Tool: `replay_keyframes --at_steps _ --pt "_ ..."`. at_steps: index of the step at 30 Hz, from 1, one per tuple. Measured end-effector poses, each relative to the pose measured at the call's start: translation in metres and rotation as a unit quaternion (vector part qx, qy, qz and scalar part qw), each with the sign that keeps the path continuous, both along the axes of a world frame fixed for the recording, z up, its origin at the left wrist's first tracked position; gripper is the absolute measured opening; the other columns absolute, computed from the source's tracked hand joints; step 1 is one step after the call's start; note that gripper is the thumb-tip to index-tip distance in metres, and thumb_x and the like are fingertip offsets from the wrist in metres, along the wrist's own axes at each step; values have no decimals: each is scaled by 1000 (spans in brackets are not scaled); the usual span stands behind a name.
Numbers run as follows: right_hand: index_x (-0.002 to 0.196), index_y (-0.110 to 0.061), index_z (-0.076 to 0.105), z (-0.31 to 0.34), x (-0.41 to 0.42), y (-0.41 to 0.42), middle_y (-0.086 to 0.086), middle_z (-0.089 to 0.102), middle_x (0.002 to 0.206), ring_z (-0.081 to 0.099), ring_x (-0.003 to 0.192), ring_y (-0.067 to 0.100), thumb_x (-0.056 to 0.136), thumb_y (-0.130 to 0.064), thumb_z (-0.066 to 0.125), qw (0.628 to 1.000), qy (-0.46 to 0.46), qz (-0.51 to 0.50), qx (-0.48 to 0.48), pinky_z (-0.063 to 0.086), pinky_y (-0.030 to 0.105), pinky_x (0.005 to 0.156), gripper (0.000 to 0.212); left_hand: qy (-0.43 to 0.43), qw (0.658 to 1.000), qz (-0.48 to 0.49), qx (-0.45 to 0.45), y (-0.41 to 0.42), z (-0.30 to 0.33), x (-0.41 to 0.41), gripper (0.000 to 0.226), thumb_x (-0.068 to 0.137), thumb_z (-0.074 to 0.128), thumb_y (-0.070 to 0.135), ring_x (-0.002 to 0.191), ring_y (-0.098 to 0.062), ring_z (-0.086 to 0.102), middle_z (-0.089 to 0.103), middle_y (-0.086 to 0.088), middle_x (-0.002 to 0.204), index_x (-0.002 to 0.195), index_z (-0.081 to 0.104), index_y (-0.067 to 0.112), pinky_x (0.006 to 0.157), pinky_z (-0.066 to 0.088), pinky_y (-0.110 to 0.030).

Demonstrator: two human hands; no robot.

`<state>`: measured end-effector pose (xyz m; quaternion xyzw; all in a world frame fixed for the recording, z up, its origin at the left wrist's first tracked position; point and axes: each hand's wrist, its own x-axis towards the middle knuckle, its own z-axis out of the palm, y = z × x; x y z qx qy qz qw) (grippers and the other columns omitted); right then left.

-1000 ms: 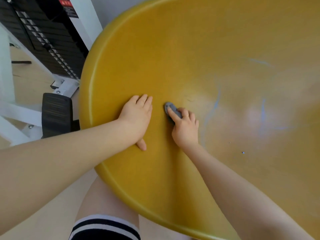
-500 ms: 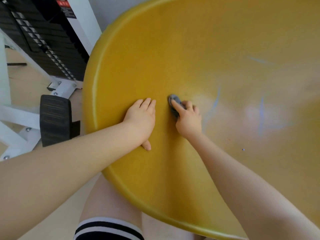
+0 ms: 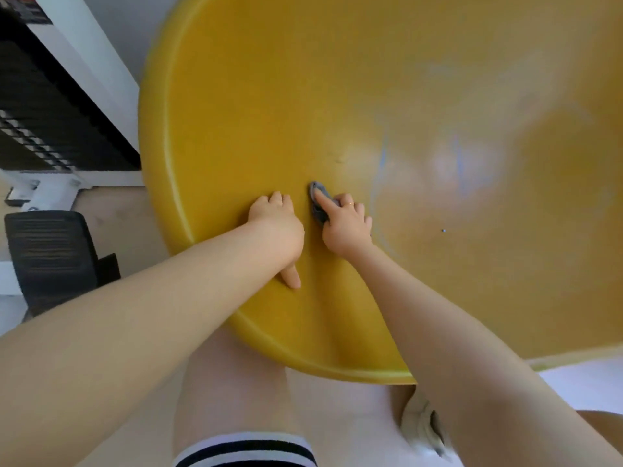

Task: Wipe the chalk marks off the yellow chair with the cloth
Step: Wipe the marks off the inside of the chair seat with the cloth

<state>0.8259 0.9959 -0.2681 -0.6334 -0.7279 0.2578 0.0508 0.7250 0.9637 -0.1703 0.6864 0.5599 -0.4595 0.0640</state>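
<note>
Right hand [image 3: 344,227] presses cloth [image 3: 318,203] (mostly hidden) on yellow chair [image 3: 269,96].

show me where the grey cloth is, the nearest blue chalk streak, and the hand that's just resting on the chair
grey cloth [image 3: 318,207]: head view, on the bunched part left of the right hand's index finger.
blue chalk streak [image 3: 382,160]: head view, on its upper stretch.
left hand [image 3: 278,227]: head view, on the back of the hand.

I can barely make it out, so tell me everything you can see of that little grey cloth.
The cloth is small, grey and soft-looking, bunched into a crumpled wad. It lies pressed against the yellow chair, mostly hidden under the right hand, whose forefinger lies along it. The blue chalk marks lie further right, apart from it. The left hand rests beside it without touching it.
</note>
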Motion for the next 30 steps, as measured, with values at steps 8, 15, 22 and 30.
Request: replay_keyframes --at_steps 8,15,22,30 --pt "137 -40 36 5 22 -53 5 36 135 32 117 29 88 -7 36 999 17 16 -24 31 38 90 59 -22 999 -15 -38 -18 4 5 111 68 58 74 146 -27 7 2 -9 158 149 17 10 114 29 -42" --pt "132 -39 45 16 71 -129 3 43 124 37 103 26 80 -24 27 982 75 167 -35 33 35 85 57 -51 995 65 -46 -33 -5 32 107 71 56 73 146 -29 4 -2 -14 158 148 22 6 115 26 -41" --pt "139 -40 31 -23 98 -66 9 36 134 34 113 33 91 -13 35 986 -53 149 47 32 40 90 56 -61 985 160 32 -56 -31 64 131 62 57 79 146 -28 -11 -17 -15 156 149 -6 4 118 2 -37" --pt "140 -35 27 -22 107 -44 11 32 135 31 113 32 86 -8 34 988 -73 134 22 31 38 89 61 -65 970 222 79 -66 -42 80 114 71 57 71 146 -25 -7 -13 -9 158 151 0 13 118 4 -37"
